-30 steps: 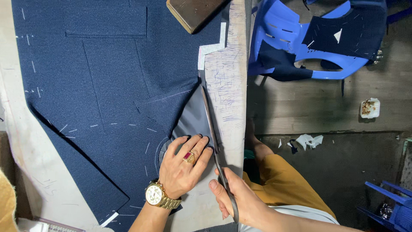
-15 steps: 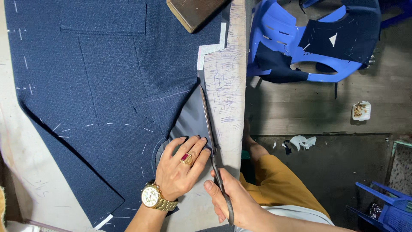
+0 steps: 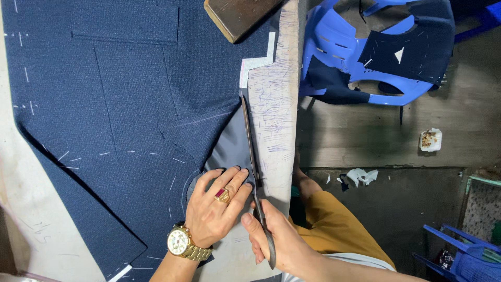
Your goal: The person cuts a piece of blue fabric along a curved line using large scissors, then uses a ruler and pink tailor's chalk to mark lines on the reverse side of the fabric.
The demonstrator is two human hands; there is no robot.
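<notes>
Gripping the scissors (image 3: 254, 172) with the right hand (image 3: 282, 243), fingers curled tight around the handles at the bottom of the view, thumb lying on top. Pointing the long blades straight away from the body, along the right edge of the navy cloth (image 3: 130, 104), tips reaching toward the white strip (image 3: 258, 62) at the cloth's border. Blades looking nearly closed, though possibly a sliver apart; hard to say from this angle.

Pressing down just left of the blades with the left hand (image 3: 214, 209), spread flat and holding nothing, fingertips resting on the grey lining (image 3: 229, 151) where it is folding out from under the navy layer. Wearing a red-stoned ring (image 3: 223, 195) and a gold watch (image 3: 180, 243) on that hand.

Lying across the worktable (image 3: 276, 120), the cloth covering most of it, chalk dashes and a curved chalk line showing near the left hand, only a pen-scratched strip of table remaining bare beside the blades.

Cutting well here probably meaning: resting the lower blade on the table, taking long even strokes without shutting the tips fully, pinning both layers flat close to the cut, and staying clear of the fingertips alongside.

Further out, sitting at the top edge, a wooden block (image 3: 240, 15); standing on the floor to the right, a blue plastic chair (image 3: 334, 62) draped with dark cloth pieces.
</notes>
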